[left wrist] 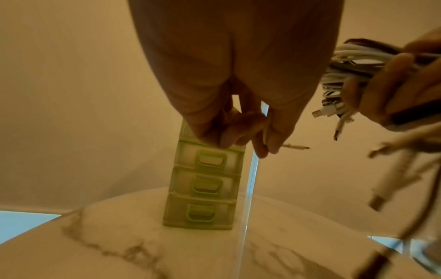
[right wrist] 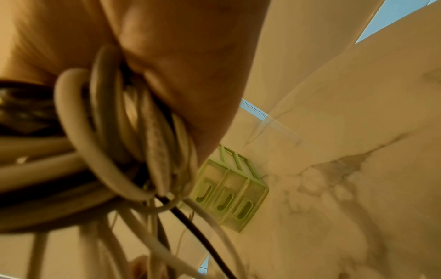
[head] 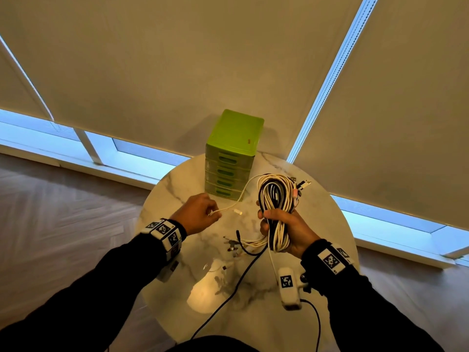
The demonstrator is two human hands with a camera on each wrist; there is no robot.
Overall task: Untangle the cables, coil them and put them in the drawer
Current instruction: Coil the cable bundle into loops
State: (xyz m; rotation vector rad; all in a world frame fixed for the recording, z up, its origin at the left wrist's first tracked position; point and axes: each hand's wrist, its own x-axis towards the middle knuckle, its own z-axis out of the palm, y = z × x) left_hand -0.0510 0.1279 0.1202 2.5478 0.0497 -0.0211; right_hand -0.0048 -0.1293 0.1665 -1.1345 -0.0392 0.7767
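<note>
Right hand (head: pixel 286 228) sits nearest the head camera, fist wrapped round the waist of the cable bundle (head: pixel 278 196). White, grey and black loops stand up above the fist, so the mass is off the round marble table (head: pixel 330 224) and can't re-snag on it. Right wrist view agrees: cords jammed between palm and curled fingers. Plug ends (head: pixel 303 185) stick out of the top right of the bundle, and more loose tails with connectors (head: pixel 234 246) hang below the fist onto the tabletop.

Left hand (head: pixel 196 213) pinches one white cable (head: pixel 243 193) close to its end, thumb against fingertips, other fingers curled in. Its plug (head: pixel 238 212) pokes out just past the pinch. That cable arcs up and right into the top of the bundle. Likely reason: one hand anchors the mass, the other draws a single lead out by its free end.

Green drawer unit (head: pixel 232 154) stands at the far side of the table behind both hands, every drawer I can see closed. Stage, my read: separating only, nothing coiled singly, nothing stowed. Risk: pulling hard tightens a knot inside the fist, so the right-hand grip probably needs easing.
</note>
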